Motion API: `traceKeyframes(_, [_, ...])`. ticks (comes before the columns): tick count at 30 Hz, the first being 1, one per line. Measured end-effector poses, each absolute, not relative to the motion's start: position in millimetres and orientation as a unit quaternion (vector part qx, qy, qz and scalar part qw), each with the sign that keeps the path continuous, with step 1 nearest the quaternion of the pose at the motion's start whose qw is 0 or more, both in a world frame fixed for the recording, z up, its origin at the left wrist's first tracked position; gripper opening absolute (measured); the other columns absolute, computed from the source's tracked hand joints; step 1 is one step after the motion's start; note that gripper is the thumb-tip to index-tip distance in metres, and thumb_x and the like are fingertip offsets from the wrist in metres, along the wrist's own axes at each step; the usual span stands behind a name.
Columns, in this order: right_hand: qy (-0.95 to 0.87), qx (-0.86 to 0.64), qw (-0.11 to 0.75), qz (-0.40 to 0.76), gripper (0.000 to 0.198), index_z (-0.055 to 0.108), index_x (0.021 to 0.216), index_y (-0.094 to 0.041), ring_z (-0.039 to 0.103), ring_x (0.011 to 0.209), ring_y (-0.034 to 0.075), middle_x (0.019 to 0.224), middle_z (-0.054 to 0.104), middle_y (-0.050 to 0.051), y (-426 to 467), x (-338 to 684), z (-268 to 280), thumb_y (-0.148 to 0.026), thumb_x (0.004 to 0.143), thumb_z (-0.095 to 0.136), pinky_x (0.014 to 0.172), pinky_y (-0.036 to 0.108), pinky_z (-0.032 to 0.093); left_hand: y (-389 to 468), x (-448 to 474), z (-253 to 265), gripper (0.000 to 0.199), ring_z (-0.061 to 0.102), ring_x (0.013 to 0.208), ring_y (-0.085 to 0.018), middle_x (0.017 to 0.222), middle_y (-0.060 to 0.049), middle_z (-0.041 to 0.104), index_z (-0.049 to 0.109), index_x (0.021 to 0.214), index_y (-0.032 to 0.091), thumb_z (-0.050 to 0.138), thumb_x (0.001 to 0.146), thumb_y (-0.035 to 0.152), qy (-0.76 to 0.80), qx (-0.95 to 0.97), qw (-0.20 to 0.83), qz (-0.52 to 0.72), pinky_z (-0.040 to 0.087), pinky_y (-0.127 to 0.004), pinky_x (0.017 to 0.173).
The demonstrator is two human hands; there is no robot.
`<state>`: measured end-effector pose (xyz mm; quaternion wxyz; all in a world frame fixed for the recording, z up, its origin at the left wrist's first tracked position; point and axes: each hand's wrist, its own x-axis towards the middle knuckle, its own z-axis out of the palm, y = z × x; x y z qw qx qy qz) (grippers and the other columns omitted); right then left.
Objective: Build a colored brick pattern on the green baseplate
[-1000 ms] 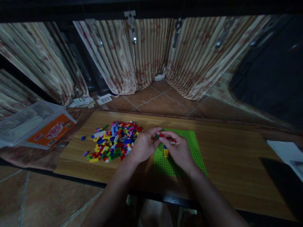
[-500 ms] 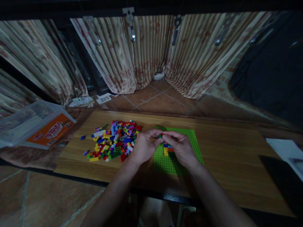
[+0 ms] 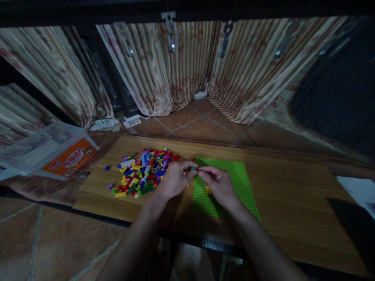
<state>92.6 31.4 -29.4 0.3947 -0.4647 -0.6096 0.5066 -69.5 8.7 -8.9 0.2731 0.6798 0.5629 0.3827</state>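
Observation:
My left hand is closed, pinching a small green brick between thumb and fingertips. Right beside it, my right hand is closed too, with a small red brick showing at its fingertips. Whether the two bricks touch I cannot tell. Both hands are above the left edge of a green studded baseplate. On the plate a yellow brick peeks out from under my right hand, which hides the bricks around it.
Left of my hands a pile of mixed toy bricks covers part of the wooden table. A clear plastic box with an orange label is at the far left. White paper lies at the right end. Striped curtains hang behind.
Both hands have moved slightly left, from over the baseplate's bricks to its left edge. The green and red bricks, close together before, now show at separate fingertips. The view has shifted a little.

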Motion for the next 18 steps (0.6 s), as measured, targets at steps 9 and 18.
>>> traceKeyframes(9, [-0.845,-0.457,0.225,0.164,0.013,0.068,0.092,-0.023,0.061,0.087,0.022,0.090,0.068,0.006,12.8,77.0,-37.6,-0.022,0.084,0.058,0.075,0.032,0.046,7.6,-83.7,-2.8,0.026,0.063,0.079,-0.018,0.081,-0.004,0.069,0.069,0.081,0.019,0.050,0.076,0.004,0.589,0.766,0.145,0.214,0.046,-0.028,0.080])
traceKeyframes(18, [-0.845,-0.454,0.228,0.169,0.018,0.067,0.098,-0.024,0.062,0.088,0.021,0.096,0.069,0.004,14.2,78.2,-41.2,-0.023,0.081,0.062,0.075,0.033,0.046,3.6,-85.5,-4.3,0.031,0.065,0.089,-0.022,0.087,-0.006,0.072,0.070,0.084,0.020,0.047,0.073,0.002,0.605,0.767,0.136,0.165,0.043,-0.035,0.088])
